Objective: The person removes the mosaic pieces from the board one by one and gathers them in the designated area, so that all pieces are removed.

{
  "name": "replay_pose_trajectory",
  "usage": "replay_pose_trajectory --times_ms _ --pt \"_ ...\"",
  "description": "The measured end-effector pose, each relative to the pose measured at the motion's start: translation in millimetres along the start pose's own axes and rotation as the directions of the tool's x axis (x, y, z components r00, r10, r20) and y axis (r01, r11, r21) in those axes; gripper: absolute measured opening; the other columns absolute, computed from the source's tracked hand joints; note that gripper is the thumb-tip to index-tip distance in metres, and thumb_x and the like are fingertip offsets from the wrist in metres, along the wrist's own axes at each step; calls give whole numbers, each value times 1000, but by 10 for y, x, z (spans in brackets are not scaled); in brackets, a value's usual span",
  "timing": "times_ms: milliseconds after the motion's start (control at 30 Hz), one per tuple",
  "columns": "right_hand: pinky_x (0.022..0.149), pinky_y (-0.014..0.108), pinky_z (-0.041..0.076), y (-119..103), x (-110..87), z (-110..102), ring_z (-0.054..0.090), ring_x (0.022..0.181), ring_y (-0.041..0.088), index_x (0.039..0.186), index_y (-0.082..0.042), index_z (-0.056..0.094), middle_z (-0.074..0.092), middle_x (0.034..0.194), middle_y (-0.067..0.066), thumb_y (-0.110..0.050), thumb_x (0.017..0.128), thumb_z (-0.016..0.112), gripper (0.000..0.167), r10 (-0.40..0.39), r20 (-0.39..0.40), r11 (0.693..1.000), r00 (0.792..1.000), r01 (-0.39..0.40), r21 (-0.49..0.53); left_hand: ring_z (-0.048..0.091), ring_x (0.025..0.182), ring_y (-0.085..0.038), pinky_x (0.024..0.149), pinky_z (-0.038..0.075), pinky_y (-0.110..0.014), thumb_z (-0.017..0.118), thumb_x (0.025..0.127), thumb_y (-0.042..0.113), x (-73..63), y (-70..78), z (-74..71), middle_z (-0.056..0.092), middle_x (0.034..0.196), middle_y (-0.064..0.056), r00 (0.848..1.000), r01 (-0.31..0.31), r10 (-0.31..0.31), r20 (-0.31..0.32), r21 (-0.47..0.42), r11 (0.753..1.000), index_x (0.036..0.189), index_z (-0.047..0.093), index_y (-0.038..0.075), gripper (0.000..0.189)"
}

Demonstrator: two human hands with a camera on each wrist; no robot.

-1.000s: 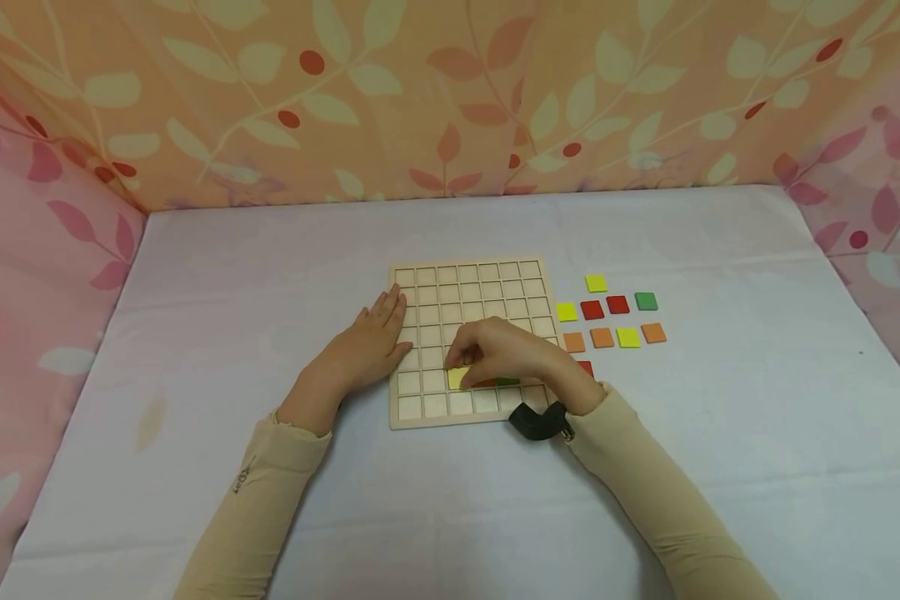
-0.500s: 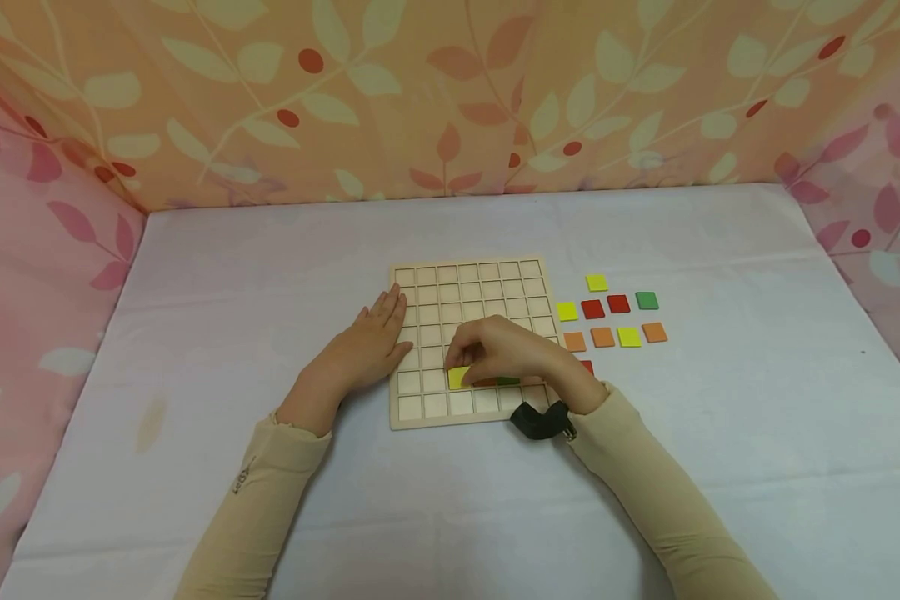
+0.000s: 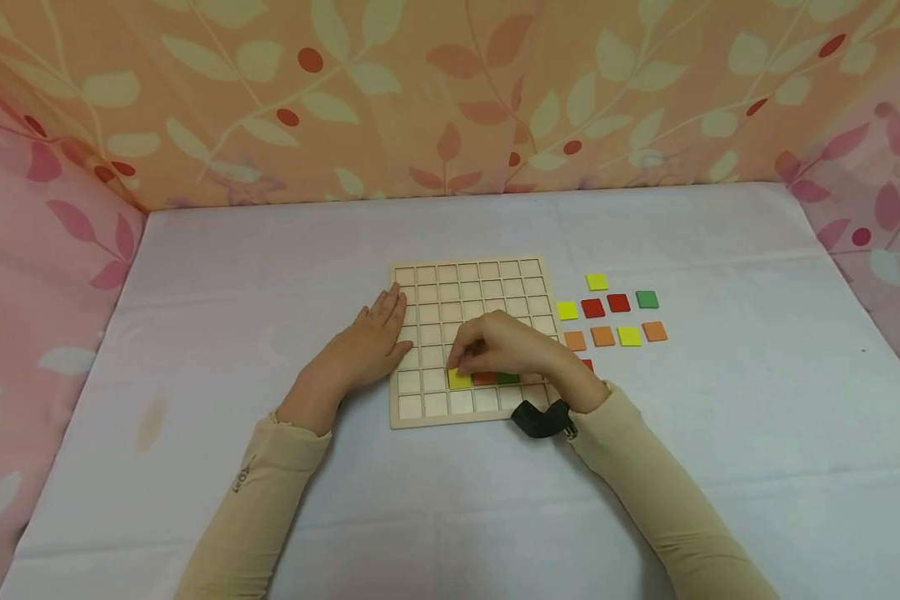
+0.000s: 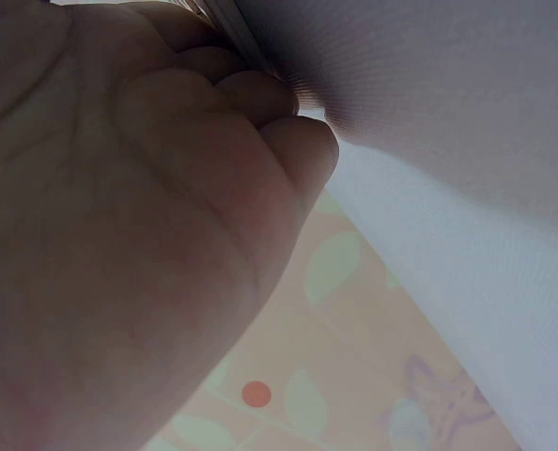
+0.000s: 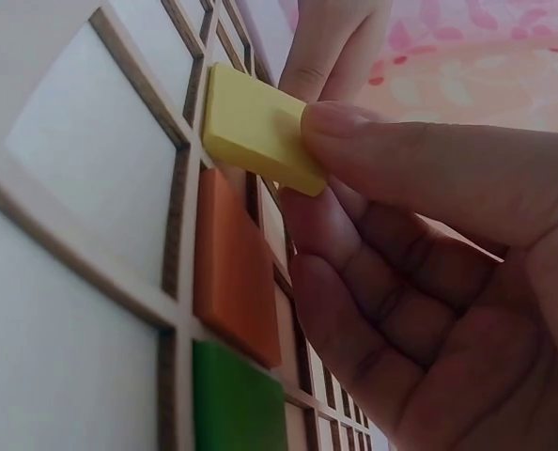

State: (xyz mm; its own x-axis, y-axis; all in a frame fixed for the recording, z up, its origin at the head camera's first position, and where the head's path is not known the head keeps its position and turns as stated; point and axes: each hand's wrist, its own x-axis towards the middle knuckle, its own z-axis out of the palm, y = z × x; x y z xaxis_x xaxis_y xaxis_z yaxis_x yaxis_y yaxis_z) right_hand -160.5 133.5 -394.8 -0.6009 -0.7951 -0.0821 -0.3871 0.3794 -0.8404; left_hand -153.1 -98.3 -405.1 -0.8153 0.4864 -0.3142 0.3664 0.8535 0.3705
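In the head view my right hand [image 3: 506, 343] is over the lower part of a wooden grid board [image 3: 435, 405]. Its thumb and a finger pinch a yellow square tile [image 5: 255, 127], which sits tilted at its cell with one side raised, as the right wrist view shows. Beside that tile, an orange tile [image 5: 232, 268] and a green tile [image 5: 240, 399] lie in neighbouring cells of the same row. My left hand [image 3: 367, 346] rests on the board's left edge, fingers extended; the left wrist view shows mostly its shadowed palm [image 4: 138, 235].
Loose yellow, red, orange and green tiles, such as a green one [image 3: 647, 299], lie right of the board; a red tile [image 3: 587, 365] is partly behind my right wrist. A black strap piece [image 3: 540, 419] hangs at that wrist. Patterned cloth walls [image 3: 450, 100] border the white table [image 3: 270, 250].
My right hand has risen slightly, and more of the orange and green tiles shows beneath it. It stays at the yellow tile. The left hand has kept its place.
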Motion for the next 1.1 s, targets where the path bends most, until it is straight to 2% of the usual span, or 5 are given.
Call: replay_pose_trajectory --times_ms 300,900,1100 --pt "73 25 53 -11 3 -2 62 77 8 88 -5 74 69 85 -2 1 80 73 11 1 -4 1000 1000 -1 -13 -4 143 -30 114 8 -47 42 101 31 10 -3 2 -8 156 -16 1000 -2 2 -2 2 1000 148 3 -4 71" --pt "72 25 54 17 -21 -8 63 75 9 87 -5 74 70 84 -1 2 80 72 10 -1 -21 1000 1000 1 12 -2 143 -31 114 9 -48 43 101 30 5 -2 10 -7 156 -17 1000 -1 1 -8 6 1000 148 3 -5 71" --pt "72 26 54 17 -63 -31 63 75 9 87 -5 74 69 83 -1 0 80 73 9 24 -38 1000 999 -23 17 -3 143 -31 114 8 -48 42 101 30 4 -5 8 -7 156 -17 1000 -2 2 -7 1 1000 148 3 -5 70"
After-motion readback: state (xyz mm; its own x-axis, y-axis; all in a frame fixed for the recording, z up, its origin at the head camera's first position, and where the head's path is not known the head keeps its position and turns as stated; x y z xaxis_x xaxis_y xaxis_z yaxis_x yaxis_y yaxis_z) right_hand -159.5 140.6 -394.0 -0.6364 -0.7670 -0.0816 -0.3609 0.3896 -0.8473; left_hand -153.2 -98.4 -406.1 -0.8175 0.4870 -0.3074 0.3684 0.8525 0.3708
